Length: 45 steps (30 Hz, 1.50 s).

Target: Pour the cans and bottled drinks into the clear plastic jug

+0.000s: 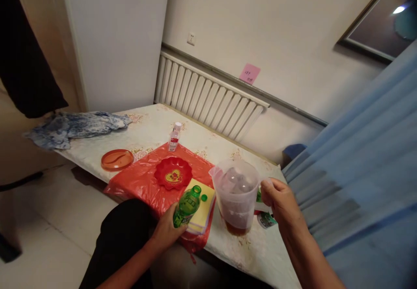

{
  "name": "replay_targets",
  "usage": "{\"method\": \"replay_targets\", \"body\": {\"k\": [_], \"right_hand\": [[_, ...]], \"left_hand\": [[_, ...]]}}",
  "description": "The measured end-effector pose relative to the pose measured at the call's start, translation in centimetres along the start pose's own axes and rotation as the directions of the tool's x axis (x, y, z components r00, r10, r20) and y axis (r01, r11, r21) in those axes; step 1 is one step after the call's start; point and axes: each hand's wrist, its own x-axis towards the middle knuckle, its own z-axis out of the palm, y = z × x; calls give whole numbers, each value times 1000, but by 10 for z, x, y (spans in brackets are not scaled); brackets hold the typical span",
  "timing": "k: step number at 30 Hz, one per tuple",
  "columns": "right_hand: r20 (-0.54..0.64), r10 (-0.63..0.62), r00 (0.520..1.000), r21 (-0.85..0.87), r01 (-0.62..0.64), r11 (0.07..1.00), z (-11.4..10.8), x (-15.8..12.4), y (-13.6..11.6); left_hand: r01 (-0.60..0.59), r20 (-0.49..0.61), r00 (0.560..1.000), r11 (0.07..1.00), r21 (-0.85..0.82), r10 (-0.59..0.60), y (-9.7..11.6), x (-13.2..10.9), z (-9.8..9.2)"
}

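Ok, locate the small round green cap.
Head view, near centre: the cap lies on the yellow rectangular paper, just right of the open green plastic bottle.

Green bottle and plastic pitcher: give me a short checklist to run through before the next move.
1. Bottle uncapped: ok. The green bottle has an open mouth; a green cap lies on the yellow pad beside it.
2. Bottle held: ok. The left hand is wrapped around its lower part.
3. Pitcher held: ok. The right hand grips the plastic pitcher on the side away from the bottle.
4. Liquid in pitcher: ok. Brown liquid shows at the bottom.
5. Bottle mouth over pitcher: not ok. It is off to one side, apart from the rim.
6. Pitcher base resting on the tablecloth: cannot tell.
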Motion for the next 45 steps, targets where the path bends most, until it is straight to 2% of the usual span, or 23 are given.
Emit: {"method": "replay_targets", "body": {"k": [7, 17, 30, 38, 45], "right_hand": [[62, 52, 997, -112, -45, 993, -31, -20, -4], [143, 62, 988, -237, -27, 971, -49, -23, -10], [163, 62, 985, -408, 11, 913, -51, -11, -25], [253, 95, 963, -549, 62, 834, -53, -5, -33], [266, 125, 956, -586, 57, 808, -51, -2, -36]], "left_hand": [[-48, 83, 995, 998, -29, 50, 14, -1, 16], [-97, 132, 987, 995, 30, 92, 13, 2, 31], [-118, 129, 986, 986, 114, 103, 6, 11, 44], [-115, 169, 981, 983, 141, 91, 8, 15, 46], [-135, 179, 978, 980, 147, 108, 1, 18, 50]]}}
